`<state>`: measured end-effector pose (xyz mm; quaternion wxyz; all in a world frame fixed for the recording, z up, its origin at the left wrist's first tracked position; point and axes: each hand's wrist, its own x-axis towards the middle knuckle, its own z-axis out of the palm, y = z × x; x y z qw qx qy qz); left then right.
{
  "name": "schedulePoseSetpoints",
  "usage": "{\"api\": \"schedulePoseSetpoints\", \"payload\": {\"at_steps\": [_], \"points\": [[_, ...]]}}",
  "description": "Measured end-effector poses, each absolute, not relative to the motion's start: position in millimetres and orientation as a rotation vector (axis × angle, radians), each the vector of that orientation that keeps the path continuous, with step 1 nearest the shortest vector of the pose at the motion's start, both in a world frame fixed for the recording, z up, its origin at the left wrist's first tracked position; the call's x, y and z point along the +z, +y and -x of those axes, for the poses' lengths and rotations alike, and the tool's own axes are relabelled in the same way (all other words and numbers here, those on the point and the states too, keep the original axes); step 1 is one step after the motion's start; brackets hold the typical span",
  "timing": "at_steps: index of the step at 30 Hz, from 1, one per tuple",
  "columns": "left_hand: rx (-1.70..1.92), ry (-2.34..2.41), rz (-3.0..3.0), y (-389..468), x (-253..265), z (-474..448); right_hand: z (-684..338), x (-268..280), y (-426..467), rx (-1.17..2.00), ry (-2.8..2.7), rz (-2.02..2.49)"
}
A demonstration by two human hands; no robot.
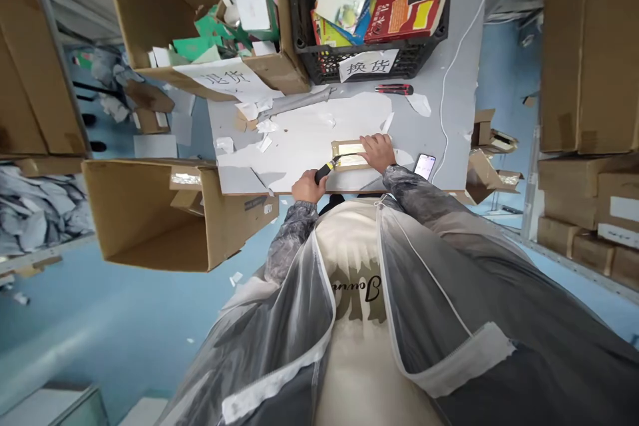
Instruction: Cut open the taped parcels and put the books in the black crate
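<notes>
At a worktable point(455, 121) strewn with paper scraps, a person's left hand point(308, 186) is clamped round a black-and-yellow utility knife point(324, 173), its head over a small cardboard packet point(351, 162), while the right hand point(379, 152) bears on the packet's right end, fingers bent; whether it grips or merely presses cannot be told. The knife points toward the right fingers, so a slip, from too hard a push or a sliding packet, could cut them; too deep a stroke could score whatever lies inside. The packet, near the table's near edge, between the hands, looks flat and rectangular, brown at the borders, with a pale yellowish, glossy middle crossed by a dark line, blade or slit, too small to tell.
</notes>
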<state>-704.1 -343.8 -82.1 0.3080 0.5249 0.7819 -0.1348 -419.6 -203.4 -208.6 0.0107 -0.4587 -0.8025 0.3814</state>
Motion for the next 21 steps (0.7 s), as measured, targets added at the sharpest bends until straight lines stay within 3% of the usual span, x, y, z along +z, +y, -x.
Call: {"api": "schedulePoseSetpoints", "payload": {"at_steps": [13, 21], "points": [[-0.137, 2.141, -1.178, -338, -96, 694, 399, -201, -181, 0.629, -3.037, 1.289], [-0.027, 2.088, -1.219, -369, -113, 678, 411, -195, -167, 0.607, -2.906, 1.483]]}}
